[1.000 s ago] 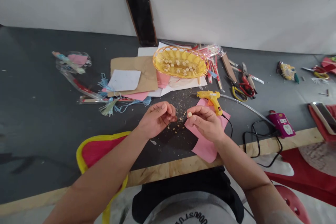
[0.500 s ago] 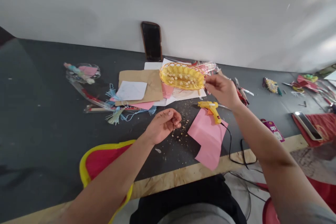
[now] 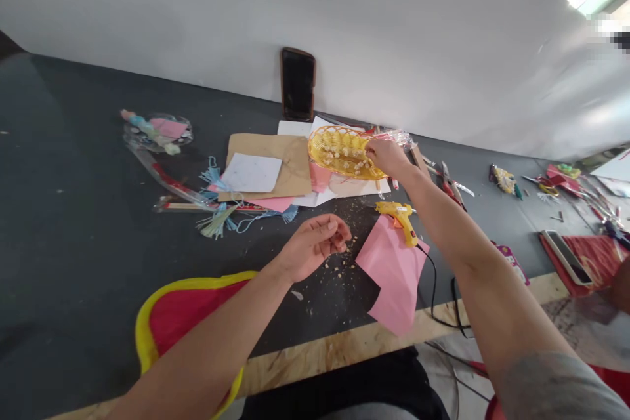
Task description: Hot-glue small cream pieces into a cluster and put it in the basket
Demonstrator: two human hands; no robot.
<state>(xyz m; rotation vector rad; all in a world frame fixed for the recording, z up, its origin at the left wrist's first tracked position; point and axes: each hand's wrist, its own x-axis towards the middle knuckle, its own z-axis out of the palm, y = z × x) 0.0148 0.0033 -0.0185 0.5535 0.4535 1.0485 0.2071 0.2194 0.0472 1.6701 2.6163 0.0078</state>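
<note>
My right hand (image 3: 391,159) reaches into the right end of a yellow woven basket (image 3: 322,138), fingertips pinched together among small pale, knobbly pieces (image 3: 346,152). Whatever is between those fingertips is hidden. My left hand (image 3: 319,244) hovers over the dark tabletop, palm inward, with its fingers loosely curled and nothing visible in them. Pale crumbs (image 3: 339,268) lie scattered on the table beside it. To the right, a yellow hot glue gun (image 3: 399,215) rests on a pink sheet (image 3: 391,275), its black cord running toward the front edge.
Brown paper (image 3: 295,164) and a white sheet (image 3: 252,172) lie left of the basket, with blue tassels (image 3: 211,177) nearby. A phone (image 3: 298,84) leans against the wall. Pliers (image 3: 449,184) lie at right. A red, yellow-edged cloth item (image 3: 191,308) sits under my left forearm.
My right hand has moved left from the basket's rim to inside it, fingers down among the pieces. My left hand stays curled in nearly the same place. The camera view has shifted slightly.
</note>
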